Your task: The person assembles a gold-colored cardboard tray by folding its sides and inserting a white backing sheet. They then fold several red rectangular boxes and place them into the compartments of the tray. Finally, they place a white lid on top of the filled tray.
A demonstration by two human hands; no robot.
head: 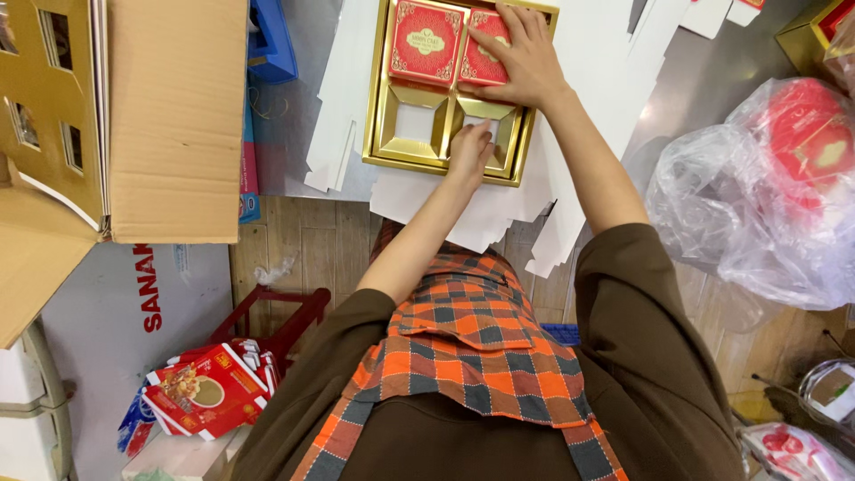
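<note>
A gold tray point(378, 116) with four square compartments lies on the grey table. Two small red boxes sit in its far compartments: one at the far left point(426, 40), one at the far right point(481, 61). My right hand point(525, 55) lies flat on the far-right red box. My left hand point(469, 151) rests with curled fingers at the near edge of the empty near-right compartment point(499, 125). The near-left compartment point(411, 123) is empty.
Flat white card sheets point(343, 107) lie under and around the tray. A large brown carton point(169, 116) stands at the left. Clear plastic bags with red boxes point(784, 178) sit at the right. Red packets point(207, 392) lie low at the left.
</note>
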